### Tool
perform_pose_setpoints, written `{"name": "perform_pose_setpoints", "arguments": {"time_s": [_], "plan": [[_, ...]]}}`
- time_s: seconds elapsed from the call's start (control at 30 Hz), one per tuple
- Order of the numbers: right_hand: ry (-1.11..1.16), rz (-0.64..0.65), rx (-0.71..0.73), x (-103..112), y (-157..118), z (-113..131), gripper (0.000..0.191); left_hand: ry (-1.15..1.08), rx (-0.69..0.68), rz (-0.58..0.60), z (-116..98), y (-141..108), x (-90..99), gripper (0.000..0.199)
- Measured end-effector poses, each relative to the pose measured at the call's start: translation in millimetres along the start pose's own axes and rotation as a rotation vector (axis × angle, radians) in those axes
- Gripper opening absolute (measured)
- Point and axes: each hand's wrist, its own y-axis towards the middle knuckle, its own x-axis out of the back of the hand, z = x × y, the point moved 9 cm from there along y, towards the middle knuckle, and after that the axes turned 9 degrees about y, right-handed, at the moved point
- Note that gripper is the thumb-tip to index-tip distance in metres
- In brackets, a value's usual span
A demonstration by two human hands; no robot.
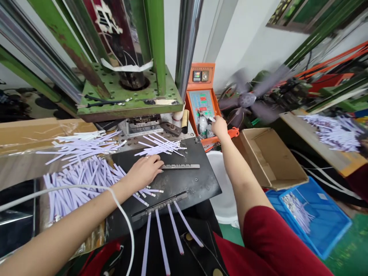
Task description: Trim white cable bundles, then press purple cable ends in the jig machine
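My left hand [145, 170] rests on the black plate [201, 184], its fingers closed over the left end of a slotted metal bar [184, 166]. My right hand [220, 127] reaches out to the orange control box [214, 96], fingers pinched at small items lying on its ledge; what they grip is too small to make out. Nearer to me, a second slotted bar [181, 196] holds several lilac flat cables [161, 239] that hang toward my lap. A small heap of lilac cables [161, 145] lies behind my left hand.
A green press [129, 109] stands over the bench. Bigger cable piles [83, 184] lie left, beneath a white cord [126, 218]. On the right are a spinning fan [247, 100], a cardboard box [273, 161], a blue bin [324, 222] and a white bucket [220, 172].
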Motion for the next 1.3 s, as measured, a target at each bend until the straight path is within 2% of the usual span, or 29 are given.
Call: {"name": "perform_pose_setpoints", "arguments": {"time_s": [0.07, 0.17, 0.27, 0.37, 0.47, 0.53, 0.57, 0.67, 0.77, 0.83, 0.9, 0.93, 1.0, 1.1, 1.2, 1.3], "plan": [[-0.015, 0.03, -0.017, -14.6, 18.6, 3.9, 0.039, -0.046, 0.014, -0.081, 3.8, -18.1, 7.5, 0.029], [-0.009, 0.061, 0.036, -22.6, 30.7, 11.3, 0.036, -0.146, 0.053, -0.271, 9.5, -62.7, 22.8, 0.032], [0.008, 0.075, 0.118, -19.0, 32.7, 16.3, 0.03, -0.191, 0.162, -0.455, 15.4, -112.6, 35.2, 0.036], [0.142, 0.028, 0.12, -4.1, 27.3, 13.5, 0.023, -0.103, 0.255, -0.551, 13.4, -149.3, 40.8, 0.049], [0.7, -0.063, 0.014, 18.6, 11.0, -1.4, 0.022, -0.003, 0.291, -0.632, 5.3, -172.6, 43.6, 0.064], [1.087, -0.045, -0.004, 29.6, -5.7, -3.7, 0.027, -0.001, 0.304, -0.69, -0.3, -184.0, 43.8, 0.07], [1.206, -0.023, 0.019, 36.0, -15.4, -0.2, 0.03, -0.014, 0.315, -0.717, -2.5, -189.0, 43.3, 0.071], [1.326, 0.03, 0.124, 54.5, -50.4, 20.4, 0.034, -0.065, 0.333, -0.772, -9.6, -198.9, 40.8, 0.065], [1.363, 0.166, 0.15, 47.9, -90.6, 53.2, 0.038, -0.094, 0.296, -0.795, -19.5, -201.0, 38.4, 0.051], [1.271, 0.341, 0.17, 27.2, -117.0, 85.2, 0.043, -0.105, 0.272, -0.836, -24.8, -202.7, 38.1, 0.043], [0.995, 0.504, 0.273, 2.4, -139.6, 124.5, 0.046, -0.146, 0.265, -0.874, -26.6, -205.0, 36.0, 0.037], [0.803, 0.546, 0.353, -9.0, -147.6, 145.2, 0.046, -0.177, 0.263, -0.882, -26.5, -205.8, 33.9, 0.035], [0.392, 0.526, 0.486, -27.5, -152.6, 183.8, 0.046, -0.235, 0.259, -0.894, -25.6, -207.8, 29.9, 0.034], [-0.075, 0.384, 0.483, -42.1, -137.6, 229.3, 0.051, -0.278, 0.273, -0.939, -22.8, -214.3, 29.3, 0.034], [-0.28, 0.334, 0.423, -50.0, -121.6, 261.8, 0.053, -0.298, 0.302, -0.966, -19.6, -218.9, 31.7, 0.035], [-0.374, 0.359, 0.366, -56.7, -109.0, 278.6, 0.049, -0.327, 0.306, -0.991, -18.3, -220.7, 33.6, 0.036]]}}
